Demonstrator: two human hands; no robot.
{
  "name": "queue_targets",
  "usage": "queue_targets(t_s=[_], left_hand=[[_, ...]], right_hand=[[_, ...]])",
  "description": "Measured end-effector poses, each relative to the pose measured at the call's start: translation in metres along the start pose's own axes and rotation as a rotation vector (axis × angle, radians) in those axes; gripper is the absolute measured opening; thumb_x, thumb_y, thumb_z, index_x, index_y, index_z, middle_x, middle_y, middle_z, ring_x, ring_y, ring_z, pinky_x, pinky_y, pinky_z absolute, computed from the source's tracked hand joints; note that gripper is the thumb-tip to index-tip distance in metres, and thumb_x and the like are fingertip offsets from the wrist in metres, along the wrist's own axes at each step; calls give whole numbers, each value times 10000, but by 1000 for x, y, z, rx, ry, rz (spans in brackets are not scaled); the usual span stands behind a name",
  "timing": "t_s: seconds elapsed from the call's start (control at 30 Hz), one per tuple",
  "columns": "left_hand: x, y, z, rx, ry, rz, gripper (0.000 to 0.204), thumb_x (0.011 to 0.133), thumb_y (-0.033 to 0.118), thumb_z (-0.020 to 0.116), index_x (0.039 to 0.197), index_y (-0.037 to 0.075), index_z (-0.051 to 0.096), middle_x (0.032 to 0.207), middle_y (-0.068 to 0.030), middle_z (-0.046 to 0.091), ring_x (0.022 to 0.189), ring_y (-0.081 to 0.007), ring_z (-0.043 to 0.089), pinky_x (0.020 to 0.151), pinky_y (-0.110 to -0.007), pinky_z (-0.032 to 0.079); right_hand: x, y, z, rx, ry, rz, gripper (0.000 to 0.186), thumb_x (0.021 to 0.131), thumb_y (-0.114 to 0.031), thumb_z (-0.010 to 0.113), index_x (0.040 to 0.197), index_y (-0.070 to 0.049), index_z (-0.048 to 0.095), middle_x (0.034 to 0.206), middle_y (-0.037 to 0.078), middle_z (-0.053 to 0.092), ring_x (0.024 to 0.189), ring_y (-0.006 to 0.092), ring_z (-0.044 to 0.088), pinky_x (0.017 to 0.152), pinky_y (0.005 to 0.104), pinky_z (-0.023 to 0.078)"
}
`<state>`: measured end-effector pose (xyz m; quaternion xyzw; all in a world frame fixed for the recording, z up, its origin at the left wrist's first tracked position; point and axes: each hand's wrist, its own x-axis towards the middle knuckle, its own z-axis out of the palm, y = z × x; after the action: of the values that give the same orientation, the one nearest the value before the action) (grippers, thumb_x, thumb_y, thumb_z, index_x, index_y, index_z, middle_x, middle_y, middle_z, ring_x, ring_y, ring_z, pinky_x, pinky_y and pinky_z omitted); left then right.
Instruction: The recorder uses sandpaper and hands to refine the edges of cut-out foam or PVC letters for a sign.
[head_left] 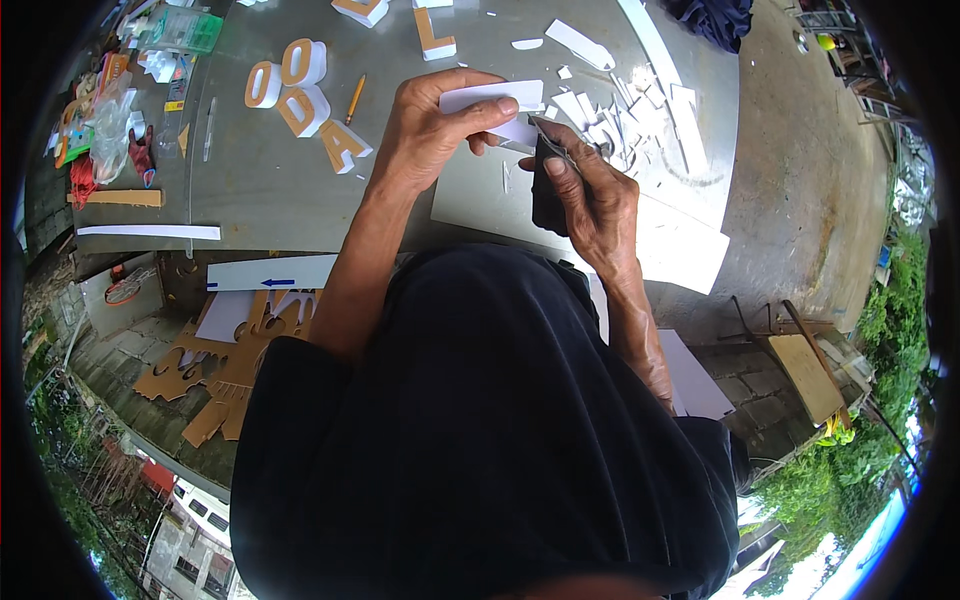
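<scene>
My left hand (425, 135) pinches a white foam-board piece (505, 92) between thumb and fingers, above the table. A second white flap shows just below it, and I cannot tell whether it is the same piece. Close on the right, my right hand (602, 205) is closed around a dark, folded sheet (547, 190) that looks like sandpaper. Its upper edge is at the white flap, and whether they touch is unclear. Beneath both hands lies a large pale board (465, 200).
White offcuts (610, 130) litter the grey table (280, 200) at the right. Several letter cut-outs (303, 108) with tan faces and a pencil (355, 98) lie to the left. A green bottle (185, 32) and clutter fill the far left. Cut cardboard (235, 365) is below the table's near edge.
</scene>
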<state>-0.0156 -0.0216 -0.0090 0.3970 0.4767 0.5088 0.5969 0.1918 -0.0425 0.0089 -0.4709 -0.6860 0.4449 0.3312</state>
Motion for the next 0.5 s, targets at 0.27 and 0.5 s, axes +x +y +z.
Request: queue_targets(t_s=[0.27,0.5], left_hand=[[-1,-4,5,85,-21,87,202,880,117,755,1011,-18,685,814,-86,686,638,-111,634,492,-224,483],[-3,-3,11,178,135,177,202,861,146,772,971,3,683,800,-111,710,586,-121,660,466,-220,504]], right_hand=[[-5,-7,2,-103,-7,33,315,989,-154,617,1285,-50,641,935,144,753,723,155,694,695,313,553],[-8,-5,12,-101,70,-83,386,916,22,638,1295,-52,637,1075,185,732,945,279,734,798,366,565]])
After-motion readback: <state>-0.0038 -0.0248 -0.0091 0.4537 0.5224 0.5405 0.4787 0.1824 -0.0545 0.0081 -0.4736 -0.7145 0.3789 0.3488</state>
